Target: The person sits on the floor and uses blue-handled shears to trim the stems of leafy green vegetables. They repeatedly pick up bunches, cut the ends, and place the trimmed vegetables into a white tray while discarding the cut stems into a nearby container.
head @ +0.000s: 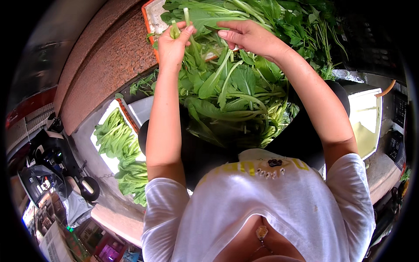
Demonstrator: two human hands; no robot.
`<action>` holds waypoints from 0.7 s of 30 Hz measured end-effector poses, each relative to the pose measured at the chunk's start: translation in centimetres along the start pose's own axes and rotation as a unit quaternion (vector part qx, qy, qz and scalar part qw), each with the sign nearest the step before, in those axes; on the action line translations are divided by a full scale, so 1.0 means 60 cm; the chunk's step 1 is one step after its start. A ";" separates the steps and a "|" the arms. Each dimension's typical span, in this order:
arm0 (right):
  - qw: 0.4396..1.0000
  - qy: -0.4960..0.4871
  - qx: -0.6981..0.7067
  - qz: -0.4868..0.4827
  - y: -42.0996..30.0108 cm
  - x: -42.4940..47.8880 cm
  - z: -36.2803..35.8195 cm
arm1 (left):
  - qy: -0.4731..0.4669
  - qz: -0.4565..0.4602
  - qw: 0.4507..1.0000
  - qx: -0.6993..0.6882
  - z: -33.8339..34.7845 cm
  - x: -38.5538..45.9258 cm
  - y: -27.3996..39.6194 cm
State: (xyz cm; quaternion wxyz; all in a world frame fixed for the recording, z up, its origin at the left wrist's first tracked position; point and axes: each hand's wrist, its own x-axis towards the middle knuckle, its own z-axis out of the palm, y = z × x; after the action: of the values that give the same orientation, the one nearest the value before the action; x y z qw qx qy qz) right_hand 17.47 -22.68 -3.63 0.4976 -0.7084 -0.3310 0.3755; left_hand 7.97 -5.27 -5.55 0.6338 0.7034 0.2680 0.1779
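Observation:
My left hand (176,39) is closed around pale green leafy-vegetable stalks (187,15), whose ends stick up between thumb and fingers. To its right, my right hand (244,35) has thumb and forefinger together on a small dark blade (212,28), which points left towards the stalks; its handle is hidden by the fingers. Below both hands lies a large heap of leafy greens (244,78) with long pale stems. More greens (209,14) lie behind the hands, over a white tray with an orange rim (145,14).
At the left, a white foam box (103,157) holds rows of leafy greens (118,134). A pale, water-holding tub (366,137) stands at the right. Darker leafy bunches (301,36) lie at the upper right. A reddish granite slab (108,62) runs along the upper left.

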 end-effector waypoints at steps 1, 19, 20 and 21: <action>0.999 0.001 0.041 0.005 -0.011 -0.003 0.003 | -0.037 0.002 0.999 -0.016 -0.005 -0.014 0.005; 0.952 -0.079 -0.289 0.052 0.104 -0.002 0.034 | -0.255 0.016 0.967 -0.028 -0.099 -0.108 0.047; 0.921 -0.057 -0.382 0.053 0.121 0.003 0.021 | -0.237 -0.002 0.970 -0.053 -0.106 -0.107 0.043; 0.928 0.045 -0.365 0.057 0.130 0.006 0.007 | -0.224 -0.022 0.971 -0.077 -0.110 -0.109 0.042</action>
State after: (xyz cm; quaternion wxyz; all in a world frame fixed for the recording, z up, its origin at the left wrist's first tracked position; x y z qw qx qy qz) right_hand 18.03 -24.39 -11.22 0.1973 -0.8749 -0.3812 0.2241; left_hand -0.72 -4.09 -1.59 0.7334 0.6687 0.1203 0.0219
